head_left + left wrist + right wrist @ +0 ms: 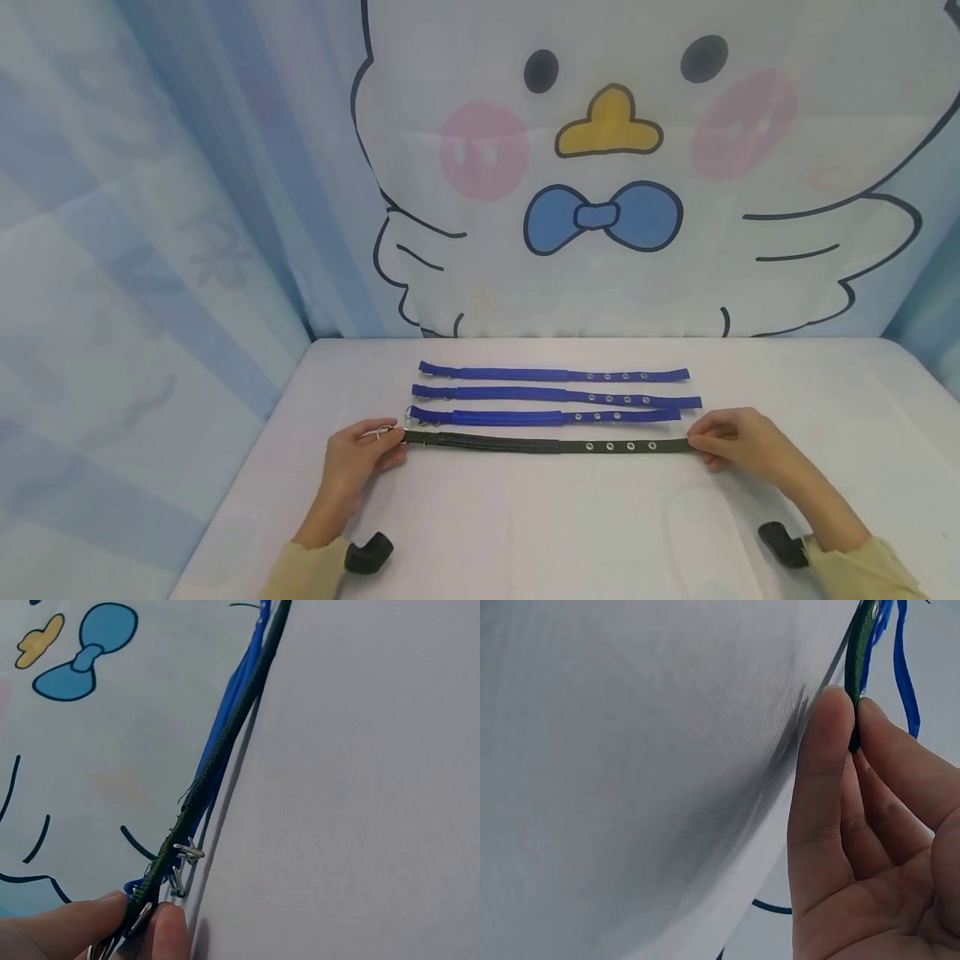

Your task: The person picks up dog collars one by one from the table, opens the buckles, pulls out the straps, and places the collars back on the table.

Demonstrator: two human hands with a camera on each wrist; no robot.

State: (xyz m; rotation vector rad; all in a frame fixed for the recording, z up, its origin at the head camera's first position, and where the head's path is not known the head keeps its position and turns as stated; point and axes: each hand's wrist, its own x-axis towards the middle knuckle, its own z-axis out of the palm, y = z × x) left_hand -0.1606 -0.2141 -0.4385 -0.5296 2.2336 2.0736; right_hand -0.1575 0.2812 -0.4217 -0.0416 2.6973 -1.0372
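Observation:
A dark green collar point(517, 445) with metal eyelets stretches nearly straight between both hands, just in front of three blue collars. My left hand point(352, 462) pinches its buckle end between thumb and fingers; metal rings show there in the left wrist view. At the other end, my right hand point(746, 446) pinches the plain tip, thumb on one side and fingers on the other. Nearest to the green collar lies one blue collar point(510, 417). Behind that are a second blue collar point(517, 393) and a third blue collar point(517, 375), roughly parallel, eyelets toward the right.
A white cloth covers the table point(525, 533). Behind its far edge hangs a curtain point(600, 292) printed with a cartoon figure and a blue bow; more curtain point(112, 292) runs along the left side. Black devices point(369, 553) sit at both wrists by the sleeve cuffs.

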